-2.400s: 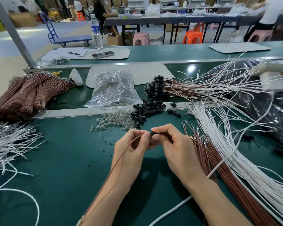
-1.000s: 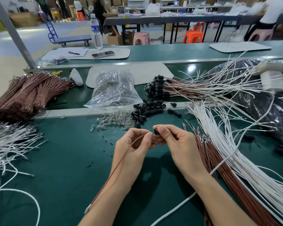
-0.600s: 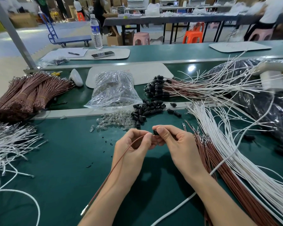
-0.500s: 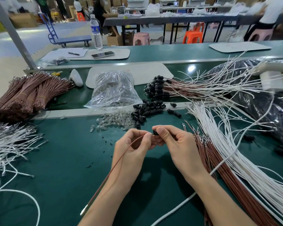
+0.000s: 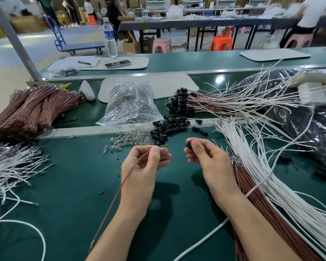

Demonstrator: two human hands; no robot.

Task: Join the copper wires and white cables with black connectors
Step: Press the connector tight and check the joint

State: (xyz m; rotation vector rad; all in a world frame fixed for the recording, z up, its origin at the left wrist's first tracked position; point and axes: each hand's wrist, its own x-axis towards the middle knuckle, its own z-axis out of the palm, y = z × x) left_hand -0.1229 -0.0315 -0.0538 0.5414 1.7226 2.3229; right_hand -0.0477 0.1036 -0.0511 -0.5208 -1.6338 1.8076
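Note:
My left hand (image 5: pixel 147 162) pinches a copper-coloured wire (image 5: pixel 119 193) near its tip, which sticks out to the right of my fingers; the rest trails down past my wrist. My right hand (image 5: pixel 205 155) pinches a small black connector (image 5: pixel 189 145) between thumb and fingers. A gap separates the wire tip from the connector. A white cable (image 5: pixel 201 240) runs under my right forearm. Loose black connectors (image 5: pixel 167 127) lie just beyond my hands.
Copper wires (image 5: pixel 252 194) and white cables (image 5: pixel 271 176) fan out at right. Finished assemblies (image 5: pixel 179 101) lie behind. A clear bag (image 5: pixel 132 104) and small glass bulbs (image 5: pixel 128 140) sit at centre. Bundled copper wires (image 5: pixel 30 110) and white cables (image 5: pixel 9 166) lie at left.
My hands, which met at the connector, have drawn apart. The wire tip is now out of the connector, left hand keeping the wire, right hand keeping the connector.

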